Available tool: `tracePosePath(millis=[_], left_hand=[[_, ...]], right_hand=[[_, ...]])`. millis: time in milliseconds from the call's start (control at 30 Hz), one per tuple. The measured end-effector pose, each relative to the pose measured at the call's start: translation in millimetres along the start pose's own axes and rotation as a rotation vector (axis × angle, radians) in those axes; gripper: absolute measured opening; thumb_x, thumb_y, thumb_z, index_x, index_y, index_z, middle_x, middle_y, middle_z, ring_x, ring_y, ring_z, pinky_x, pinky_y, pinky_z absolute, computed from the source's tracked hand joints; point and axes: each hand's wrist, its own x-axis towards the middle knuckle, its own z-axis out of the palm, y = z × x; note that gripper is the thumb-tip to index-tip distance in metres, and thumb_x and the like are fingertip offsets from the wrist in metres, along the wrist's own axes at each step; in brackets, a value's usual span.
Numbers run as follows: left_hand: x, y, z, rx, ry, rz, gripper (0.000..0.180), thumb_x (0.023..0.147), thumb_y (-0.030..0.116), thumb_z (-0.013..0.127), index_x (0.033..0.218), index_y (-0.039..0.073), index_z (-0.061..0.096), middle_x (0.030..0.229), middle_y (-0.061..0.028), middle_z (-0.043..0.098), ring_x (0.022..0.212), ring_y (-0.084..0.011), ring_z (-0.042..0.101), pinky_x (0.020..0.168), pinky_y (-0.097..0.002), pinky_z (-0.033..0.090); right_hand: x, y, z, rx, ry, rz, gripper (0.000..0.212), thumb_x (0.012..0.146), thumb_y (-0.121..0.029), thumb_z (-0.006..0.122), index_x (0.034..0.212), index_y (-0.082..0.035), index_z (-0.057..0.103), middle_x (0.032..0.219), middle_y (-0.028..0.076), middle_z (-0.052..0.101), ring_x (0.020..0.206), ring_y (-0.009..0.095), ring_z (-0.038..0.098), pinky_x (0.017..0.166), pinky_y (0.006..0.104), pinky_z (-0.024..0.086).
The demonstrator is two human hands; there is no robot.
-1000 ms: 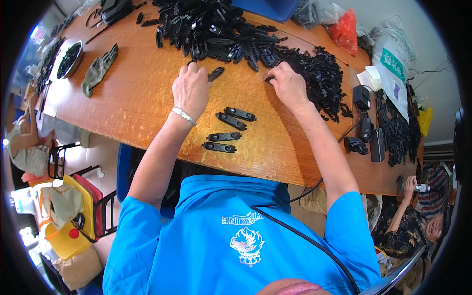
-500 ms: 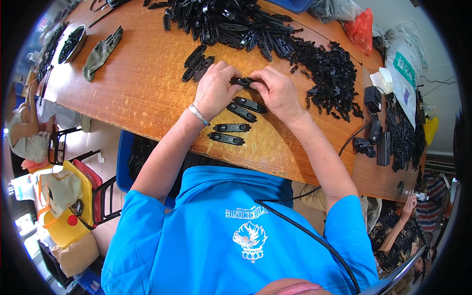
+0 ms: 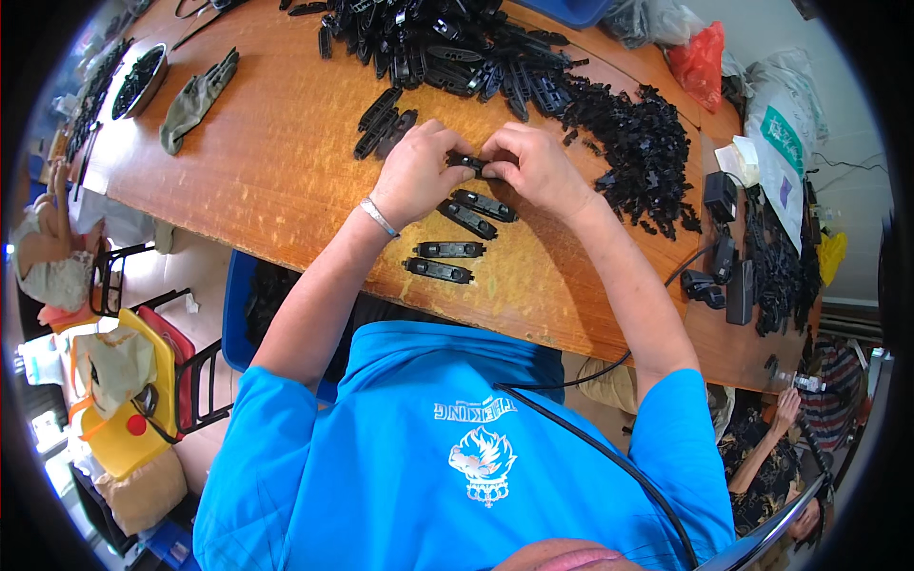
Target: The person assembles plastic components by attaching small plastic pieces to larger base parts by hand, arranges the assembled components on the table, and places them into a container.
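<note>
Between my two hands a small elongated black plastic part [image 3: 468, 162] is held just above the wooden table [image 3: 286, 176]. My left hand [image 3: 419, 171] pinches its left end, and my right hand [image 3: 535, 167] grips the right end; the fingers hide much of it. Right below lie two similar black parts [image 3: 466, 219], slanted and close together. Nearer to me rest two more black parts [image 3: 450, 249], roughly parallel. Beyond my left hand several slim black parts [image 3: 379, 124] lie side by side.
A large heap of long black parts [image 3: 438, 57] covers the far middle, and a pile of small black pieces [image 3: 647, 157] lies to its right. A grey glove [image 3: 198, 100] and a bowl [image 3: 157, 81] sit at the left. Black adapters [image 3: 739, 290] and a cable stand right.
Both hands stay at nearly the same spot, still holding the black part. My right hand has shifted slightly, its fingers a little further along the part.
</note>
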Motion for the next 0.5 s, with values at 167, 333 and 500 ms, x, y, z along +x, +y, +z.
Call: tracePosePath(millis=[167, 333, 500], left_hand=[[11, 3, -3, -0.018, -0.094, -0.087, 0.019, 0.085, 0.019, 0.076, 0.092, 0.002, 0.072, 0.088, -0.014, 0.064, 0.083, -0.03, 0.065, 0.077, -0.039, 0.053], [17, 4, -2, 0.011, -0.155, -0.08, 0.014, 0.084, 0.015, 0.073, 0.083, 0.003, 0.068, 0.081, -0.0136, 0.063, 0.081, -0.03, 0.064, 0.074, -0.0394, 0.052], [22, 5, -4, 0.046, -0.327, -0.072, 0.015, 0.085, 0.02, 0.071, 0.085, 0.005, 0.07, 0.087, -0.0138, 0.068, 0.085, -0.0328, 0.067, 0.077, -0.0424, 0.053]], right_hand=[[6, 3, -4, 0.459, -0.186, 0.513, 0.023, 0.079, -0.014, 0.085, 0.091, 0.0, 0.072, 0.083, 0.014, 0.073, 0.076, 0.028, 0.07, 0.068, 0.0341, 0.054], [16, -1, -7, -0.02, -0.238, 0.559, 0.027, 0.077, -0.022, 0.088, 0.083, -0.001, 0.073, 0.073, 0.008, 0.071, 0.067, 0.017, 0.066, 0.062, 0.034, 0.051], [-12, -8, -2, 0.013, -0.19, 0.488, 0.026, 0.085, -0.026, 0.083, 0.083, -0.002, 0.073, 0.073, 0.01, 0.071, 0.068, 0.019, 0.066, 0.065, 0.0364, 0.051]])
